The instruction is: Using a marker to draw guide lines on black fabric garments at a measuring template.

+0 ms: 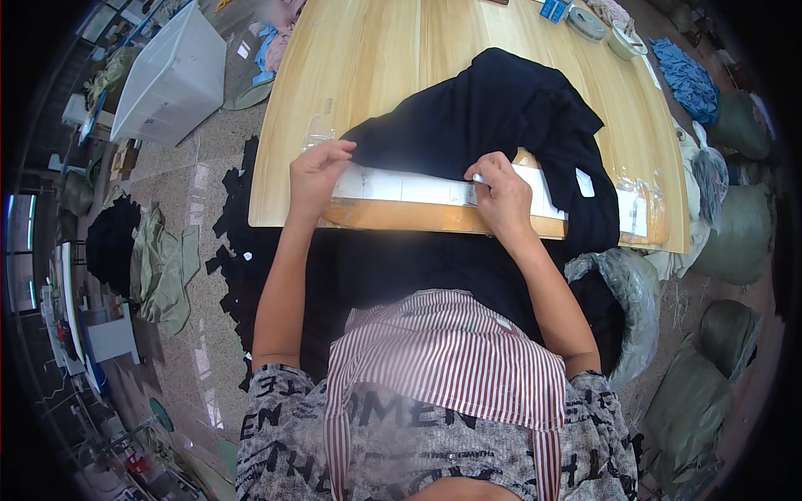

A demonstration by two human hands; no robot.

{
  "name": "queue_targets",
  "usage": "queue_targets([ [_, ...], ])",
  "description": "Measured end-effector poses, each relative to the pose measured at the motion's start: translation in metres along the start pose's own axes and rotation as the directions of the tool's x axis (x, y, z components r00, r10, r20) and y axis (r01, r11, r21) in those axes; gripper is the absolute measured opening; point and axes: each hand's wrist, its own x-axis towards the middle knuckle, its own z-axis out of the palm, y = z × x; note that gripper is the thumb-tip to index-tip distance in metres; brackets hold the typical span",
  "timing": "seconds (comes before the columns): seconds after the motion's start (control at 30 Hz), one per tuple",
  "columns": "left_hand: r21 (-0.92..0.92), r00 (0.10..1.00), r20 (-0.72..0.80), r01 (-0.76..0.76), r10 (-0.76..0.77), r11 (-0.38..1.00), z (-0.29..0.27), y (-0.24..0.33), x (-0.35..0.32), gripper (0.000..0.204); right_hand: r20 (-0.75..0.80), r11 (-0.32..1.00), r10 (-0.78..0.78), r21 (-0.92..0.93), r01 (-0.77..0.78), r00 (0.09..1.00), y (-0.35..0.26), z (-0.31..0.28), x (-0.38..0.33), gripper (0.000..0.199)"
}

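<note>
A dark navy garment (493, 117) lies bunched on the wooden table (376, 58) and hangs over its near edge onto my lap. A white strip with faint marks (409, 185) runs along the table's near edge under the cloth. My left hand (317, 171) pinches the garment's edge at the strip's left end. My right hand (501, 192) presses on the strip near its middle, fingers curled on the cloth and a small white piece. A small white label (585, 182) shows on the garment at the right.
A white plastic bin (171, 79) stands on the floor at the left. Tape rolls (587, 22) and blue cloth (689, 79) lie at the table's far right. Clear plastic bags (639, 204) rest on the right edge. Grey-green sacks (735, 234) crowd the right; dark cloth scraps (234, 250) cover the floor.
</note>
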Motion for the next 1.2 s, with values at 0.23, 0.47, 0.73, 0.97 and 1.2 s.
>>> queue_targets([
  [0.23, -0.182, 0.998, -0.065, -0.020, 0.008, 0.983, 0.005, -0.009, -0.017, 0.017, 0.031, 0.992, -0.125, 0.014, 0.124, 0.992, 0.005, -0.004, -0.007, 0.024],
  [0.47, -0.198, 0.996, -0.083, -0.029, 0.013, 0.980, 0.005, -0.009, -0.017, 0.015, 0.060, 0.988, -0.155, -0.005, 0.156, 0.986, 0.006, -0.004, -0.009, 0.030],
  [0.73, 0.655, 0.924, -0.014, -0.280, 0.382, 0.702, 0.014, -0.001, -0.024, 0.012, 0.039, 0.998, -0.059, 0.014, 0.059, 0.997, 0.010, -0.013, -0.002, 0.020],
  [0.97, 0.463, 0.898, 0.053, -0.410, 0.437, 0.786, 0.100, 0.046, -0.052, 0.015, 0.004, 0.989, -0.131, -0.066, 0.131, 0.991, 0.014, -0.009, -0.003, 0.019],
  [1.2, 0.546, 0.921, 0.286, -0.383, 0.263, 0.745, 0.132, 0.040, -0.054, 0.037, -0.077, 0.962, -0.251, -0.128, 0.240, 0.965, 0.014, -0.011, -0.010, 0.014],
])
